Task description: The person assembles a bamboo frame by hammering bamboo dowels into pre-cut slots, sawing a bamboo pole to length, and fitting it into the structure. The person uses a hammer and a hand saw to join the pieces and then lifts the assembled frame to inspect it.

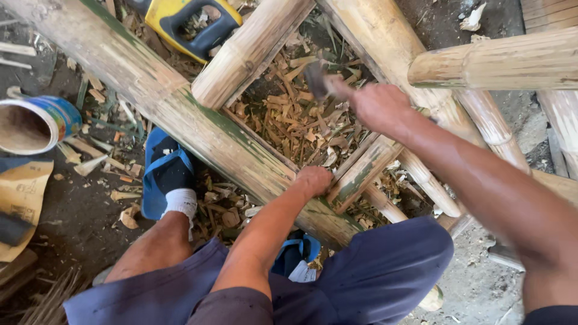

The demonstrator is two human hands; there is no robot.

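Hammer raised in my right hand, fist closed round its handle, blurred head hanging just up-left of the short bamboo strut. My left hand, nearer, presses curled on the strut's lower end, which runs diagonally up-right.

A yellow-handled saw, a blue-banded can and brown sandpaper lie among shavings.

Matt, rough bamboo poles; glossy plastic saw handle; blurred tool head, perhaps metal.
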